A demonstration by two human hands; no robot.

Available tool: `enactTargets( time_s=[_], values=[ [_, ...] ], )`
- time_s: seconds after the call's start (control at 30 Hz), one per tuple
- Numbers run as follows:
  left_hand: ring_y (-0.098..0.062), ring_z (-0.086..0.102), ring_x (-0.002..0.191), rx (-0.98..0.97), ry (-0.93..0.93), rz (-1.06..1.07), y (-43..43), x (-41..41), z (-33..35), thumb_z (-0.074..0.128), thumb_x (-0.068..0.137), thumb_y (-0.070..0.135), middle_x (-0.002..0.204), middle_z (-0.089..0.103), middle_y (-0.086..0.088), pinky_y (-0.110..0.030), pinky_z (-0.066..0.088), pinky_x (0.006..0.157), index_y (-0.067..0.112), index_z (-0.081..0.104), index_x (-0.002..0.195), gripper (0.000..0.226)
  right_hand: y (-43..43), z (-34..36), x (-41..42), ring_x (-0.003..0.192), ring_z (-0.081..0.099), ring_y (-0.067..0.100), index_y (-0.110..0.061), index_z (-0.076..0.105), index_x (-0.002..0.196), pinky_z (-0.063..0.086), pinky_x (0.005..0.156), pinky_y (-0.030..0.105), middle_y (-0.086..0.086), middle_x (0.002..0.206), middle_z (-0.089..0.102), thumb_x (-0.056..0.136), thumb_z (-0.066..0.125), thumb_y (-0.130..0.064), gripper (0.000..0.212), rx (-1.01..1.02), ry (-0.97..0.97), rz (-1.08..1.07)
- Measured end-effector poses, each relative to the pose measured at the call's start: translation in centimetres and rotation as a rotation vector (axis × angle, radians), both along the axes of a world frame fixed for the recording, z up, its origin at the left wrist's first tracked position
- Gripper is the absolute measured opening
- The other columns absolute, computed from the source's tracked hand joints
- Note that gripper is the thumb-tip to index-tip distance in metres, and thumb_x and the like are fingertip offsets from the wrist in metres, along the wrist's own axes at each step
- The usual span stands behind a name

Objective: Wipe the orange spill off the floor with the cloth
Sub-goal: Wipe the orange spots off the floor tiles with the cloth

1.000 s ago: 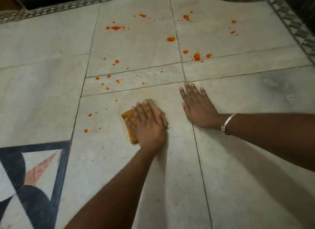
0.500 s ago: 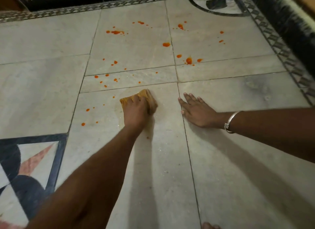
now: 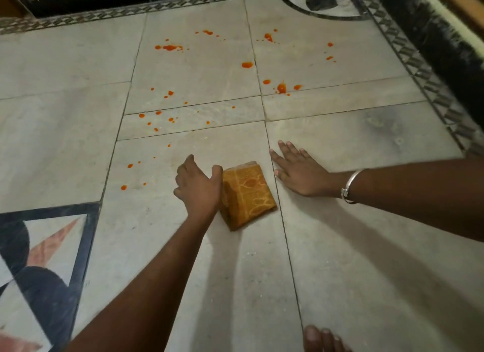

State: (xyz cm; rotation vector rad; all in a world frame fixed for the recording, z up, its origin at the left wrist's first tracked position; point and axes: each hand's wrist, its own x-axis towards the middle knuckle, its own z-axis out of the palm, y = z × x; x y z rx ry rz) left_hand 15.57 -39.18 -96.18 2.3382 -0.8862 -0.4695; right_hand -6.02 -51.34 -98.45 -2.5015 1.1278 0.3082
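Note:
A folded orange patterned cloth (image 3: 248, 194) lies on the pale marble floor (image 3: 366, 260), its left edge lifted slightly. My left hand (image 3: 197, 186) grips that left edge, thumb on top, so most of the cloth shows to the right of the hand. My right hand (image 3: 298, 171) rests flat on the floor just right of the cloth, fingers spread, a silver bangle on its wrist. The orange spill is scattered drops: small ones (image 3: 130, 165) left of my left hand, more on the narrow tile (image 3: 157, 113), and larger blobs farther away (image 3: 281, 87) (image 3: 169, 47).
A dark patterned border strip (image 3: 429, 84) runs along the far and right sides, with a black skirting beyond it. A dark inlay design (image 3: 47, 247) fills the near-left floor. Toes of a bare foot (image 3: 322, 338) show at the bottom edge.
My left hand pushed the cloth forward, then drew it back toward me and to the right. The cloth now sits beside the hand, not under the palm. My right hand stayed put.

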Motion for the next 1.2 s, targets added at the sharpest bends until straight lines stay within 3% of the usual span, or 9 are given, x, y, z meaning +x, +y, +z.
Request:
enactTargets(
  time_s=[0.1, 0.17, 0.23, 0.53, 0.67, 0.8, 0.9, 1.0, 1.2],
  values=[
    [-0.026, 0.020, 0.158, -0.061, -0.232, -0.343, 0.3, -1.4, -1.1, 0.042, 0.108, 0.039, 0.169, 0.027, -0.010, -0.054, 0.015, 0.123, 0.018, 0.029, 0.163, 0.060, 0.4, -1.3, -0.2, 0.156, -0.015, 0.025, -0.024, -0.006, 0.162, -0.003, 0.127, 0.047, 0.007, 0.169, -0.017, 0.109, 0.022, -0.045, 0.064, -0.041, 0.002, 0.008],
    [-0.022, 0.000, 0.162, 0.076, -0.366, -0.660, 0.1, -3.2, -3.1, 0.028, 0.111, 0.047, 0.175, 0.006, -0.005, -0.055, 0.002, 0.127, 0.025, 0.015, 0.167, 0.061, 0.5, -2.2, 0.2, 0.156, -0.015, 0.024, -0.024, -0.008, 0.162, -0.003, 0.127, 0.047, 0.006, 0.169, -0.017, 0.108, 0.021, -0.047, 0.065, -0.079, -0.005, 0.011],
    [-0.021, -0.012, 0.161, 0.199, -0.457, -0.813, -0.1, -4.2, -4.9, 0.017, 0.110, 0.054, 0.176, -0.006, -0.002, -0.057, -0.008, 0.127, 0.028, 0.004, 0.167, 0.065, 0.7, -2.9, 0.7, 0.157, -0.014, 0.022, -0.023, -0.009, 0.162, -0.002, 0.127, 0.047, 0.005, 0.170, -0.016, 0.107, 0.019, -0.048, 0.066, -0.110, -0.018, 0.014],
    [-0.027, -0.007, 0.162, 0.246, -0.419, -0.294, 1.3, -4.1, -6.3, 0.014, 0.109, 0.052, 0.176, -0.003, -0.006, -0.060, -0.007, 0.127, 0.022, 0.002, 0.167, 0.067, 0.9, -4.6, 0.0, 0.156, -0.018, 0.020, -0.028, -0.011, 0.161, -0.005, 0.127, 0.044, 0.003, 0.170, -0.016, 0.104, 0.012, -0.058, 0.069, -0.206, -0.075, 0.108],
    [-0.027, -0.009, 0.161, 0.225, -0.407, -0.380, 2.1, -7.2, -6.4, 0.016, 0.109, 0.054, 0.175, -0.004, -0.007, -0.060, -0.008, 0.126, 0.021, 0.002, 0.167, 0.069, 1.4, -5.4, -0.3, 0.157, -0.013, 0.020, -0.028, -0.010, 0.161, -0.001, 0.128, 0.046, 0.003, 0.171, -0.011, 0.104, 0.010, -0.059, 0.068, -0.275, -0.088, 0.119],
    [-0.021, -0.010, 0.161, 0.236, -0.443, -0.544, -2.0, -2.7, -5.7, 0.016, 0.110, 0.055, 0.175, -0.005, -0.001, -0.057, -0.007, 0.127, 0.028, 0.002, 0.167, 0.065, 1.5, -5.5, -0.4, 0.158, -0.004, 0.024, -0.026, -0.002, 0.163, 0.006, 0.127, 0.048, 0.005, 0.172, -0.002, 0.105, 0.013, -0.056, 0.067, -0.327, -0.088, 0.147],
    [-0.025, -0.003, 0.162, 0.279, -0.388, -0.252, -1.5, 1.9, -5.6, 0.020, 0.110, 0.050, 0.176, 0.002, -0.004, -0.058, -0.004, 0.127, 0.025, 0.007, 0.168, 0.064, 1.3, -5.8, -0.6, 0.158, -0.003, 0.023, -0.026, -0.002, 0.163, 0.007, 0.127, 0.048, 0.005, 0.172, -0.001, 0.105, 0.012, -0.056, 0.067, -0.349, -0.108, 0.147],
    [-0.029, 0.005, 0.162, 0.273, -0.410, -0.070, 2.2, 0.3, -6.0, 0.025, 0.110, 0.046, 0.175, 0.010, -0.009, -0.061, -0.001, 0.126, 0.020, 0.013, 0.167, 0.065, 1.3, -6.3, -0.6, 0.158, -0.001, 0.024, -0.026, 0.001, 0.163, 0.009, 0.127, 0.048, 0.005, 0.172, 0.002, 0.105, 0.013, -0.056, 0.067, -0.368, -0.129, 0.142],
    [-0.027, -0.002, 0.162, 0.215, -0.424, -0.375, -1.4, -3.9, -6.4, 0.017, 0.108, 0.054, 0.175, 0.003, -0.006, -0.057, -0.010, 0.126, 0.023, 0.008, 0.167, 0.068, 1.2, -6.6, -0.5, 0.158, -0.002, 0.024, -0.025, 0.001, 0.163, 0.008, 0.127, 0.049, 0.006, 0.171, 0.001, 0.105, 0.010, -0.057, 0.068, -0.376, -0.112, 0.142]
  ],
)
